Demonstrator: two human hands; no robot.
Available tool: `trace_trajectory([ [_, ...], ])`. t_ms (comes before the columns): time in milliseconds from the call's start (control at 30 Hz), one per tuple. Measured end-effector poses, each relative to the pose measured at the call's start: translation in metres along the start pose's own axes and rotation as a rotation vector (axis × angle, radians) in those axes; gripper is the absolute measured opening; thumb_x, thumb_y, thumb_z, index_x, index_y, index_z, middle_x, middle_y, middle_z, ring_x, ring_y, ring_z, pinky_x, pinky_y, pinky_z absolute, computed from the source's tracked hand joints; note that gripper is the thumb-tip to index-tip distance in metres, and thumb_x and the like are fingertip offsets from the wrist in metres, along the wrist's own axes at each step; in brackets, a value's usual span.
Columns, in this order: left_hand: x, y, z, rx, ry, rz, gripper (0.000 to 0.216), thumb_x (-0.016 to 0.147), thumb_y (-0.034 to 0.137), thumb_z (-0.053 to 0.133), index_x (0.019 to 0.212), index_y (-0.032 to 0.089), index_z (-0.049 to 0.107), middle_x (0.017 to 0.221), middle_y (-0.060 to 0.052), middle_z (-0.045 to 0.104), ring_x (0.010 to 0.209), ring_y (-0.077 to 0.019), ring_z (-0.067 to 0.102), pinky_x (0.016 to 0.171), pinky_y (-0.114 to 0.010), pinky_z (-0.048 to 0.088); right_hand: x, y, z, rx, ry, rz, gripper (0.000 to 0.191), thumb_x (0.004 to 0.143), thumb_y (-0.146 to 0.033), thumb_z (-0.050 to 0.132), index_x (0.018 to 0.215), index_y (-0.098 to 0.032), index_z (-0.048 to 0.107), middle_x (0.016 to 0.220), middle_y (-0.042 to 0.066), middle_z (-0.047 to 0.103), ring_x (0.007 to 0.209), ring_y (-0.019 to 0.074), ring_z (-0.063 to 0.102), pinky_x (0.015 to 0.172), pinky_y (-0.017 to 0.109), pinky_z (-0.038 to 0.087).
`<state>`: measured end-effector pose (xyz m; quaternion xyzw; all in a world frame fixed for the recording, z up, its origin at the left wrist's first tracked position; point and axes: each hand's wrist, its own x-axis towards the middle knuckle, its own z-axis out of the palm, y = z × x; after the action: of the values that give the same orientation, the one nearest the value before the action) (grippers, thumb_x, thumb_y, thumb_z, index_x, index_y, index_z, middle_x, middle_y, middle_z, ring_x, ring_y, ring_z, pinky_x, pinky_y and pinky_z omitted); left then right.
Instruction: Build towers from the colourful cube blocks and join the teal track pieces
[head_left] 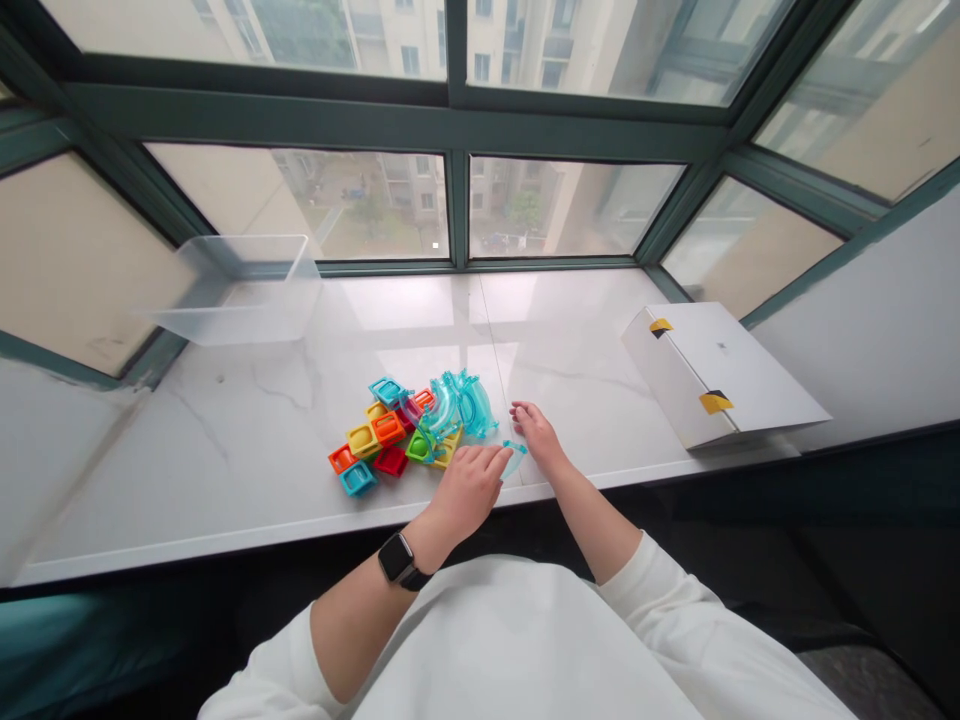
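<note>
My left hand [469,488], with a dark smartwatch on its wrist, is closed on a translucent blue curved track piece [515,457] that sticks out past the fingertips. To the right of that piece, my right hand [535,432] holds nothing, its fingers loosely apart just above the sill. Several more clear blue curved track pieces [463,403] lie heaped beyond the left hand. Beside them spread several coloured plastic blocks with hollowed tops, among them an orange block [388,429], a yellow block [362,441], a blue block [358,478] and a red block [391,461].
All of this lies on a white marble windowsill [247,440]. A clear plastic bin [247,325] stands at the back left. On the right is a white box [720,370] with yellow-black tape. Green-framed windows enclose the sill, and its front edge runs close to my body.
</note>
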<state>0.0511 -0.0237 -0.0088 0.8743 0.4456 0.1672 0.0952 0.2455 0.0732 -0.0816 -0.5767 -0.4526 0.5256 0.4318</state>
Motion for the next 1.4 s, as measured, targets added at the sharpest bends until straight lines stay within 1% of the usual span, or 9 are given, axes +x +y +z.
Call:
trace_trajectory([
  [167, -0.007, -0.014, 0.023, 0.077, -0.073, -0.006, 0.038, 0.095, 0.005, 0.055, 0.127, 0.02, 0.068, 0.134, -0.013, 0.072, 0.117, -0.0291, 0.064, 0.102, -0.046, 0.051, 0.014, -0.014, -0.002, -0.024, -0.066, 0.059, 0.044, 0.093, -0.055, 0.064, 0.124, -0.025, 0.068, 0.121, 0.008, 0.074, 0.112, 0.0239, 0.069, 0.096, 0.037, 0.057],
  [333, -0.013, -0.014, 0.03, 0.154, -0.005, -0.04, 0.024, 0.093, 0.003, 0.059, 0.105, 0.018, 0.074, 0.14, -0.015, 0.068, 0.121, -0.0307, 0.062, 0.102, -0.047, 0.052, 0.043, -0.033, 0.023, -0.132, -0.098, 0.14, 0.029, 0.097, -0.047, 0.065, 0.119, -0.028, 0.068, 0.122, 0.004, 0.073, 0.111, 0.02, 0.068, 0.093, 0.032, 0.057],
  [467, -0.008, -0.009, -0.003, 0.073, 0.14, -0.019, 0.02, 0.099, 0.017, 0.061, 0.114, 0.024, 0.073, 0.127, -0.011, 0.071, 0.115, -0.0282, 0.063, 0.101, -0.046, 0.053, 0.063, -0.039, 0.042, -0.117, -0.132, 0.285, 0.022, 0.099, -0.042, 0.062, 0.108, -0.022, 0.066, 0.109, 0.008, 0.073, 0.085, 0.0179, 0.069, 0.075, 0.029, 0.058],
  [600, 0.022, -0.034, -0.046, 0.138, 0.326, -0.282, 0.036, 0.101, 0.029, 0.06, 0.135, 0.019, 0.062, 0.138, -0.018, 0.063, 0.132, -0.0351, 0.057, 0.113, -0.052, 0.046, 0.076, -0.045, 0.046, -0.074, -0.179, 0.36, 0.029, 0.098, -0.05, 0.065, 0.104, -0.022, 0.064, 0.096, 0.008, 0.073, 0.076, 0.0174, 0.069, 0.066, 0.027, 0.057],
  [700, 0.048, -0.064, -0.058, 0.18, 0.191, -0.482, 0.061, 0.097, 0.033, 0.066, 0.149, 0.008, 0.048, 0.135, -0.026, 0.063, 0.128, -0.0391, 0.061, 0.105, -0.05, 0.051, 0.079, -0.048, 0.047, -0.046, -0.196, 0.384, 0.036, 0.094, -0.057, 0.069, 0.102, -0.022, 0.066, 0.086, 0.006, 0.071, 0.068, 0.017, 0.065, 0.061, 0.027, 0.055],
  [800, 0.064, -0.081, -0.056, 0.183, -0.001, -0.576, 0.074, 0.094, 0.035, 0.069, 0.154, 0.002, 0.041, 0.121, -0.027, 0.069, 0.115, -0.0391, 0.07, 0.096, -0.046, 0.054, 0.077, -0.051, 0.049, -0.021, -0.229, 0.375, 0.04, 0.088, -0.06, 0.076, 0.095, -0.022, 0.068, 0.078, 0.004, 0.069, 0.063, 0.0157, 0.061, 0.058, 0.026, 0.051],
  [900, 0.068, -0.085, -0.051, 0.151, -0.061, -0.59, 0.073, 0.092, 0.031, 0.07, 0.154, 0.006, 0.041, 0.119, -0.024, 0.072, 0.112, -0.0367, 0.072, 0.093, -0.042, 0.055, 0.073, -0.051, 0.054, 0.016, -0.303, 0.349, 0.039, 0.083, -0.057, 0.082, 0.091, -0.021, 0.069, 0.078, 0.003, 0.071, 0.068, 0.0163, 0.064, 0.059, 0.025, 0.051],
  [1267, 0.059, -0.088, -0.049, -0.079, 0.145, -0.624, 0.064, 0.088, 0.018, 0.065, 0.15, 0.015, 0.051, 0.122, -0.016, 0.073, 0.109, -0.03, 0.072, 0.094, -0.039, 0.057, 0.074, -0.033, 0.054, -0.008, -0.216, 0.28, 0.057, 0.069, -0.033, 0.09, 0.119, -0.022, 0.065, 0.109, 0.007, 0.074, 0.08, 0.0172, 0.07, 0.065, 0.027, 0.054],
  [1400, 0.056, -0.087, -0.052, -0.146, 0.23, -0.643, 0.06, 0.092, 0.024, 0.064, 0.15, 0.016, 0.051, 0.117, -0.014, 0.074, 0.104, -0.0284, 0.071, 0.092, -0.04, 0.057, 0.073, -0.028, 0.046, -0.077, -0.141, 0.128, 0.054, 0.069, -0.031, 0.087, 0.121, -0.027, 0.07, 0.112, 0.003, 0.074, 0.085, 0.0163, 0.069, 0.071, 0.027, 0.055],
])
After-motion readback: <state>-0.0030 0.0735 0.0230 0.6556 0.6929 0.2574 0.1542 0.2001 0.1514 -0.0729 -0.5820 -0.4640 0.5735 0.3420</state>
